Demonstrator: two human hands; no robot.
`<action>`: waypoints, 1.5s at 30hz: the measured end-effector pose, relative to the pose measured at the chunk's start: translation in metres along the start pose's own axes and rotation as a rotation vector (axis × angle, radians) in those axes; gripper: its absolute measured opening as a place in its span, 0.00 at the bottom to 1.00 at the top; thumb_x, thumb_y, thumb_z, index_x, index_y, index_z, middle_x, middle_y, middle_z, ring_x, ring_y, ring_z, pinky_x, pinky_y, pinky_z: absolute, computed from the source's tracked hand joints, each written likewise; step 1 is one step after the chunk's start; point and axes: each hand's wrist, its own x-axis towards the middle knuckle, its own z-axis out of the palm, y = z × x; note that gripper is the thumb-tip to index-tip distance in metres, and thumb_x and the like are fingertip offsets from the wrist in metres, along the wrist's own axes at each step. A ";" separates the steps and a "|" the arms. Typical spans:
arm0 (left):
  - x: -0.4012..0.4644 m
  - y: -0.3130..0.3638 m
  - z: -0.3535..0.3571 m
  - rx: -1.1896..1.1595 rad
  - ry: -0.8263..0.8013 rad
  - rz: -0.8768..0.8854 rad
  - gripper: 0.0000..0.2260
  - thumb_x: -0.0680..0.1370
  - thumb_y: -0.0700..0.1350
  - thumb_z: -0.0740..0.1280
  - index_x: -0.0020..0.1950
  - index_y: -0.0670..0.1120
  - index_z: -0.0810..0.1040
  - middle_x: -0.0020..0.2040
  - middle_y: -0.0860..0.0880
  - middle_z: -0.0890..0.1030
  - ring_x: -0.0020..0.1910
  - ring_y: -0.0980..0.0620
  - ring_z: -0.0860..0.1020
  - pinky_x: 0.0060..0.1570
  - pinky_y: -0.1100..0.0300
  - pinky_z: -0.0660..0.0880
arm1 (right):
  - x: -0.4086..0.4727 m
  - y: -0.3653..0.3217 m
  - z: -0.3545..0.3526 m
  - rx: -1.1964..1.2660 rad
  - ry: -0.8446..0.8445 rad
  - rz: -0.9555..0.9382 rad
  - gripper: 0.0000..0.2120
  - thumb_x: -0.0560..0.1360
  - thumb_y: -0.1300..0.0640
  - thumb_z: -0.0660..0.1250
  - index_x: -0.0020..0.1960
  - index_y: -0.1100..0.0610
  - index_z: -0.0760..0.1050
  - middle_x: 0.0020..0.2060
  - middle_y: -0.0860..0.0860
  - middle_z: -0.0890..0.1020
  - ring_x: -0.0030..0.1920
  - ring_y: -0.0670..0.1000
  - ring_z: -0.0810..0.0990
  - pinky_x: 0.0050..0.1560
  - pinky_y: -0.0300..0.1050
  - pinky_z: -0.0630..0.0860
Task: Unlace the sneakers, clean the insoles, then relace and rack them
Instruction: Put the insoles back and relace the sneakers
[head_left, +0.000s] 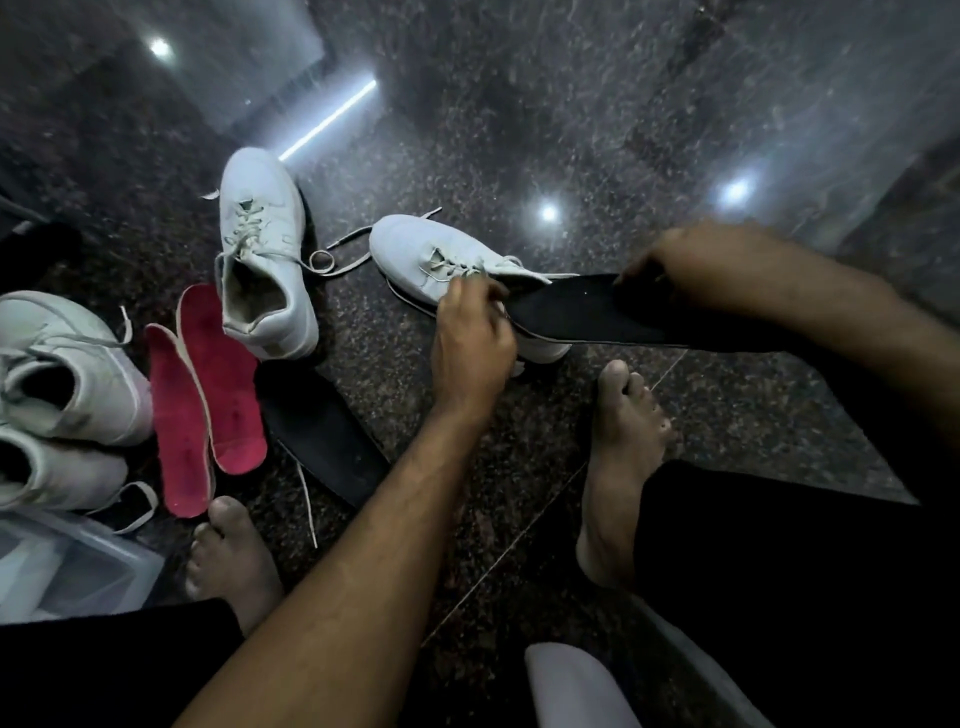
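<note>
The left hand (470, 338) grips the white lace-up sneaker (441, 260); at its three o'clock, the right hand (691, 270) pinches the flat black insole (571, 312).

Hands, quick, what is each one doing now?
Left hand: grips the white lace-up sneaker.
Right hand: grips the flat black insole.
</note>
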 end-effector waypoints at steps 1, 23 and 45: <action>0.005 -0.001 0.000 0.086 -0.045 0.099 0.10 0.73 0.38 0.63 0.51 0.44 0.80 0.52 0.45 0.78 0.52 0.43 0.76 0.54 0.45 0.74 | -0.001 0.002 0.008 -0.015 0.014 0.006 0.12 0.77 0.53 0.67 0.58 0.45 0.81 0.53 0.54 0.84 0.50 0.56 0.82 0.54 0.50 0.79; 0.060 -0.041 -0.001 -0.099 -0.330 -0.176 0.17 0.73 0.40 0.76 0.61 0.44 0.83 0.82 0.51 0.51 0.76 0.49 0.60 0.72 0.65 0.61 | 0.033 -0.043 0.077 -0.520 0.187 -0.250 0.20 0.81 0.51 0.53 0.72 0.46 0.67 0.61 0.47 0.75 0.62 0.57 0.69 0.50 0.53 0.64; 0.071 -0.022 0.011 0.694 -0.326 0.104 0.11 0.76 0.40 0.66 0.58 0.42 0.80 0.68 0.41 0.71 0.61 0.38 0.69 0.58 0.50 0.70 | 0.047 -0.052 0.082 -0.425 0.171 -0.234 0.14 0.80 0.50 0.57 0.63 0.45 0.74 0.55 0.45 0.80 0.61 0.57 0.70 0.57 0.56 0.64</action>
